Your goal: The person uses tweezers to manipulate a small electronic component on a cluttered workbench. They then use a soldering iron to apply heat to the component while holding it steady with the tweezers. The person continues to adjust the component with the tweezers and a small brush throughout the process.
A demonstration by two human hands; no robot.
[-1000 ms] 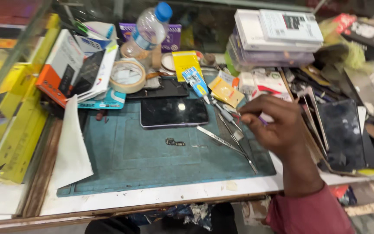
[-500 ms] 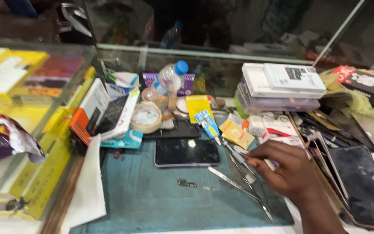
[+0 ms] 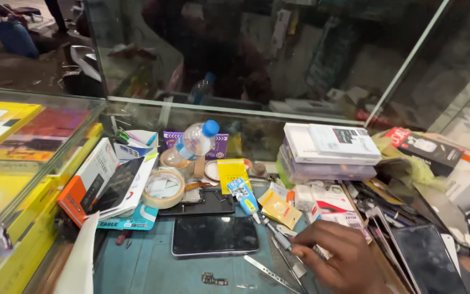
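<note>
Right hand [image 3: 339, 256] closed around screwdriver [image 3: 278, 237]; left hand out of view; phone [image 3: 215, 235] face-up, unopened, beside tweezers [image 3: 270, 274].

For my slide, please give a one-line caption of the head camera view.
Right hand reaches among metal tools beside a dark smartphone on a cluttered blue repair mat.

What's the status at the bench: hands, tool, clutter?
Right hand down on a metal tool; grip unclear. Left hand out of view. Phone face up beside it, tweezers close by.
</note>
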